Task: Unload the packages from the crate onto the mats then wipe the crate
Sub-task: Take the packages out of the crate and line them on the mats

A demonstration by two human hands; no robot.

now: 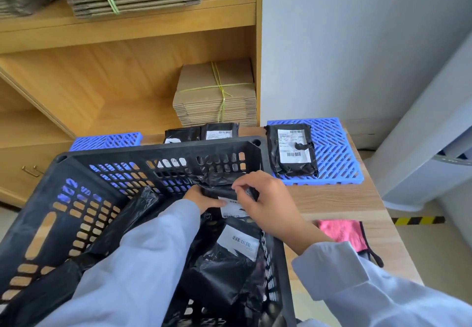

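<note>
Both hands on one package (224,194) inside the crate (163,153), head view only. Left hand (201,199) tucked against package's left edge, thumb laid along the white label; remaining fingers hidden behind the film, curl not readable. Right hand (263,204) over package's top right corner, thumb and forefinger pinching black wrap. Package upright against crate's far wall, long axis roughly vertical, label facing viewer. Right blue mat (339,148) beyond crate's right rim, already carrying one parcel; right hand nearer to it. Left blue mat (107,141) behind far-left rim. More packages (229,257) loose on crate floor. Pink cloth (342,232) on table right of crate. Judged: lift up, over right rim.
</note>
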